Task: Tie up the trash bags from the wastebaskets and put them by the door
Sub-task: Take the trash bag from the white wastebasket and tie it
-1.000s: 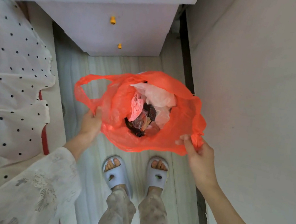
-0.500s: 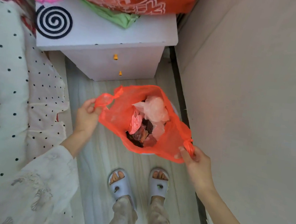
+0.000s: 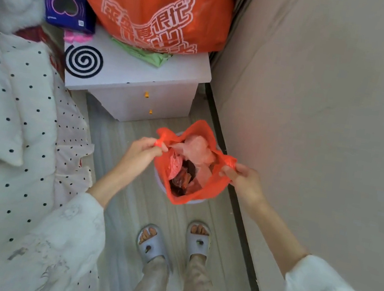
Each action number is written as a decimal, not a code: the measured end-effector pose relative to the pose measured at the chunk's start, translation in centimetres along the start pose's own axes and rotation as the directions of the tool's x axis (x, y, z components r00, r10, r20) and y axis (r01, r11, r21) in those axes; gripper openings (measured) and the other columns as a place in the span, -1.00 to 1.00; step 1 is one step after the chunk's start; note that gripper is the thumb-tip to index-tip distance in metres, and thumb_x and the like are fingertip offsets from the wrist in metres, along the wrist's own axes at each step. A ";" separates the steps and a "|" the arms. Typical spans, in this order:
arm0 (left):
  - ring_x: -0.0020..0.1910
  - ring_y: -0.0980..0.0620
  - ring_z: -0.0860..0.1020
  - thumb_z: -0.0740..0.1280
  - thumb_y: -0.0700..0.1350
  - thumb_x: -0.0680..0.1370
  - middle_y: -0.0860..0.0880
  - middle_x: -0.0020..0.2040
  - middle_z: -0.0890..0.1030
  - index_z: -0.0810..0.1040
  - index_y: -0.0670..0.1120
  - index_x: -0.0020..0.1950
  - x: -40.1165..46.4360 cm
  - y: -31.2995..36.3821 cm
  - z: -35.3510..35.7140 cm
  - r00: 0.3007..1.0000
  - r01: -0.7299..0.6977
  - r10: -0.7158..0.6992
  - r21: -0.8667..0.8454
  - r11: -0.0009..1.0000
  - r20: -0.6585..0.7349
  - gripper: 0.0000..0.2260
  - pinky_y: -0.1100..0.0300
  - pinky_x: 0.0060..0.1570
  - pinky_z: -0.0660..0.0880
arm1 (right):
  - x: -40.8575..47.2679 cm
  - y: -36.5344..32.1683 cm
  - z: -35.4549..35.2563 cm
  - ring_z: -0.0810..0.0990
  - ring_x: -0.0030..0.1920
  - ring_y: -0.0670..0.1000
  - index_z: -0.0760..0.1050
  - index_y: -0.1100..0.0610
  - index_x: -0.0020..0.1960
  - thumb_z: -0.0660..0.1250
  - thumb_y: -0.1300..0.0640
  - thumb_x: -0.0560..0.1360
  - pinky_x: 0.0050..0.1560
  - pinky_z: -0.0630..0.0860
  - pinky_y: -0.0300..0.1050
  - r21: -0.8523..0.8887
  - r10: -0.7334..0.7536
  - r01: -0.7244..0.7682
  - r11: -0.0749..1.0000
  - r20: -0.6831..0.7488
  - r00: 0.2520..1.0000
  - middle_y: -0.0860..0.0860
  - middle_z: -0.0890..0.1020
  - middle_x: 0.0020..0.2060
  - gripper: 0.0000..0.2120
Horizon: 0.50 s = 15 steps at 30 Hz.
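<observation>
A narrow strip of pale wood floor [image 3: 128, 200] runs between a bed with a polka-dot cover [image 3: 10, 118] and a beige wall [image 3: 327, 115]. At its far end stands a white nightstand [image 3: 144, 93], which serves as the landmark here. On the nightstand's top sit a large printed orange bag [image 3: 151, 7], a purple box [image 3: 67, 6] and a black spiral coil [image 3: 83, 61].

Just in front of the nightstand, on its wall side, the orange trash bag [image 3: 189, 170] hangs over a pale wastebasket, of which only a sliver of rim [image 3: 192, 201] shows beneath the plastic. The bag's mouth gapes, showing pink and dark wrappers inside.

A second ago the mouth was spread wide, with the left handle loop hanging slack and the hands well apart. Now both handles have been gathered into tight bunches, and the hands have drawn closer together above the mouth. The left hand [image 3: 141, 152] has its grip clamped on the bunched handle on the bed side. The right hand [image 3: 243, 178] has its grip clamped on the other handle, on the wall side. The bag also appears lower and narrower, drawn up into a pouch.

I judge this to mean that gathering is finished and the knot comes next: the two handles look ready to be crossed and tied. The bag is not yet tied and still has to go to the door, which is not in sight.
</observation>
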<state>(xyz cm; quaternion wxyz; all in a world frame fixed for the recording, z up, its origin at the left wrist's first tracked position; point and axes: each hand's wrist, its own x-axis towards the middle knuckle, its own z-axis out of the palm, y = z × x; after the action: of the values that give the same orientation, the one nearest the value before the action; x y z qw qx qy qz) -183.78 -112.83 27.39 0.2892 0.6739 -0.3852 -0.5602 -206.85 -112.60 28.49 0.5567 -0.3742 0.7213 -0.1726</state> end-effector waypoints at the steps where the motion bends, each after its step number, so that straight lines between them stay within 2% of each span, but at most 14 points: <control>1: -0.22 0.37 0.50 0.23 -0.34 0.46 0.10 -0.22 0.57 0.53 0.00 -0.27 -0.6 0.9 0.1 1.000 -0.013 0.013 -0.035 0.999 -0.005 -0.74 0.45 -0.04 0.38 | -0.3 -1.0 -0.3 0.53 -0.14 0.05 0.57 0.15 -0.27 0.30 0.24 0.48 0.15 0.47 0.19 0.019 -0.020 0.020 1.000 -0.014 1.000 0.21 0.64 -0.22 -0.83; 3: -0.31 0.41 0.53 0.22 -0.33 0.48 0.18 -0.36 0.62 0.53 0.01 -0.25 -1.7 2.3 0.2 0.998 -0.050 0.047 -0.095 0.994 -0.028 -0.74 0.50 -0.12 0.42 | -1.0 -2.8 -0.8 0.53 -0.15 0.04 0.55 0.03 -0.30 0.30 0.24 0.48 0.10 0.50 0.17 0.041 -0.074 0.076 0.996 -0.047 0.996 0.12 0.61 -0.23 -0.78; 5: -0.33 0.40 0.54 0.22 -0.29 0.51 0.17 -0.40 0.62 0.53 0.01 -0.22 -2.7 3.1 0.5 0.997 -0.077 0.075 -0.101 0.992 -0.024 -0.76 0.51 -0.15 0.44 | -1.4 -3.6 -1.0 0.54 -0.15 0.05 0.55 0.00 -0.30 0.30 0.21 0.48 0.06 0.52 0.13 0.030 -0.120 0.123 0.992 -0.068 0.990 0.09 0.62 -0.24 -0.79; 6: -0.35 0.39 0.53 0.22 -0.27 0.52 0.15 -0.39 0.61 0.53 0.01 -0.21 -3.1 3.5 0.7 0.998 -0.070 0.070 -0.077 0.995 -0.005 -0.78 0.48 -0.16 0.45 | -1.7 -3.7 -1.0 0.54 -0.16 0.05 0.56 0.04 -0.29 0.30 0.19 0.47 0.05 0.52 0.11 0.003 -0.135 0.135 0.991 -0.061 0.989 0.11 0.63 -0.25 -0.81; 8: -0.42 0.36 0.52 0.25 -0.23 0.52 0.15 -0.47 0.59 0.53 0.00 -0.24 -4.1 4.3 1.1 0.998 -0.044 0.044 0.002 0.999 0.055 -0.81 0.30 -0.12 0.47 | -2.7 -3.8 -0.9 0.52 -0.21 0.05 0.56 0.27 -0.22 0.29 0.16 0.46 -0.03 0.52 0.09 -0.090 -0.134 0.130 0.987 -0.039 0.990 0.29 0.64 -0.21 -0.81; 10: -0.44 0.35 0.51 0.26 -0.19 0.52 0.15 -0.46 0.59 0.57 -0.09 -0.20 -5.1 4.5 1.4 0.999 -0.042 0.042 -0.001 0.999 0.004 -0.86 0.21 -0.11 0.49 | -4.0 -3.6 -1.4 0.48 -0.24 0.04 0.52 0.39 -0.15 0.27 0.17 0.48 -0.10 0.49 0.05 -0.136 -0.127 0.116 0.984 -0.076 0.989 0.34 0.63 -0.18 -0.75; 12: -0.41 0.30 0.53 0.24 -0.18 0.54 0.07 -0.35 0.56 0.56 -0.16 -0.10 -6.2 4.9 1.3 0.997 -0.043 0.037 -0.080 0.996 -0.068 -0.88 0.30 -0.18 0.52 | -5.3 -3.8 -2.3 0.49 -0.25 0.00 0.56 0.28 -0.19 0.24 0.19 0.51 -0.14 0.44 -0.05 -0.111 -0.194 0.181 0.977 -0.125 0.973 0.15 0.61 -0.30 -0.80; 15: -0.45 0.29 0.52 0.26 -0.20 0.53 0.05 -0.39 0.57 0.53 -0.11 -0.20 -7.5 5.7 1.3 0.997 -0.072 0.072 -0.008 0.997 0.007 -0.87 0.28 -0.20 0.50 | -6.6 -4.4 -3.3 0.48 -0.29 -0.03 0.52 0.07 -0.26 0.22 0.22 0.52 -0.16 0.40 -0.14 -0.129 -0.252 0.242 0.962 -0.065 0.966 0.01 0.56 -0.37 -0.79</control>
<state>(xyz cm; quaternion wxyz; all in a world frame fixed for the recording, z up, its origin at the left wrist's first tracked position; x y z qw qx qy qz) -186.76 -109.48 35.75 0.3106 0.6563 -0.4081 -0.5534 -207.75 -111.21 36.94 0.4778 -0.4866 0.6999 -0.2120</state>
